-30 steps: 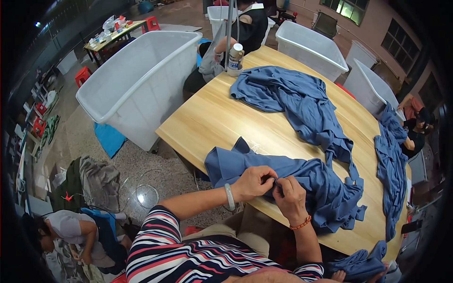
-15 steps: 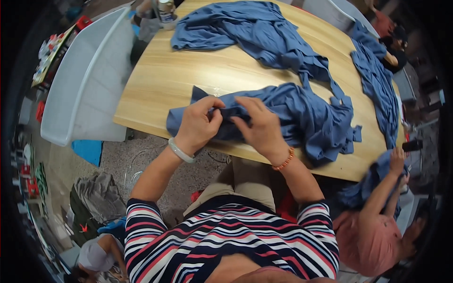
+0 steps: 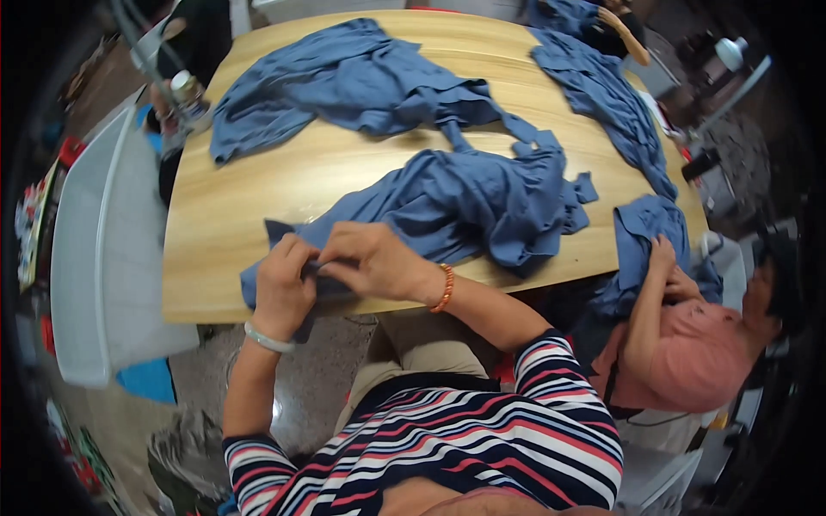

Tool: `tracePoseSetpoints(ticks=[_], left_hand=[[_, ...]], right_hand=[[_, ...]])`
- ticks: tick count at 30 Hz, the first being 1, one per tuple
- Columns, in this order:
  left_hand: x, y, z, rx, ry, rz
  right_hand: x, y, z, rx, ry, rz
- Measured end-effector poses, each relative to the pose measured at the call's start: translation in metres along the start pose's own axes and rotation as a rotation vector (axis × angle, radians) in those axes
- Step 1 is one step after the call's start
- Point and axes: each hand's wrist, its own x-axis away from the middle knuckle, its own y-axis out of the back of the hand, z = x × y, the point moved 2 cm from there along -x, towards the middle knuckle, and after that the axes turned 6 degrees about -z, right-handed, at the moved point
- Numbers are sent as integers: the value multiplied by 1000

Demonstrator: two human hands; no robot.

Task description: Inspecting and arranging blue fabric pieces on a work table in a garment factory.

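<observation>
A blue cloth garment (image 3: 482,202) lies bunched along the near side of the wooden table, its narrower end spread toward the left. My left hand (image 3: 286,284), with a pale bangle at the wrist, is closed on the edge of that end. Right beside it, my right hand (image 3: 374,261), wearing an orange bead bracelet, pinches the same edge between thumb and forefinger. The fingertips of both hands nearly meet over the fabric. Whatever small detail lies between them is hidden by the fingers.
More blue garments lie on the table (image 3: 215,258), one at the far side (image 3: 344,77) and one along the right (image 3: 607,103). A white tub (image 3: 82,258) stands left, a bottle (image 3: 188,90) at the far left corner. A co-worker in pink (image 3: 688,357) handles blue cloth at right.
My right hand's thumb and forefinger, apart before, have closed onto the garment's edge next to my left hand. The whole view has swung, so the table sits further left and lower.
</observation>
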Motion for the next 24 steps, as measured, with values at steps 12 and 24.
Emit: tracePoseSetpoints(ticks=[12, 24], left_hand=[[28, -25, -9, 11, -180, -280], [17, -14, -3, 852, 371, 149]], right_hand=[[-6, 20, 14, -526, -672, 23], [-2, 35, -5, -667, -577, -212]])
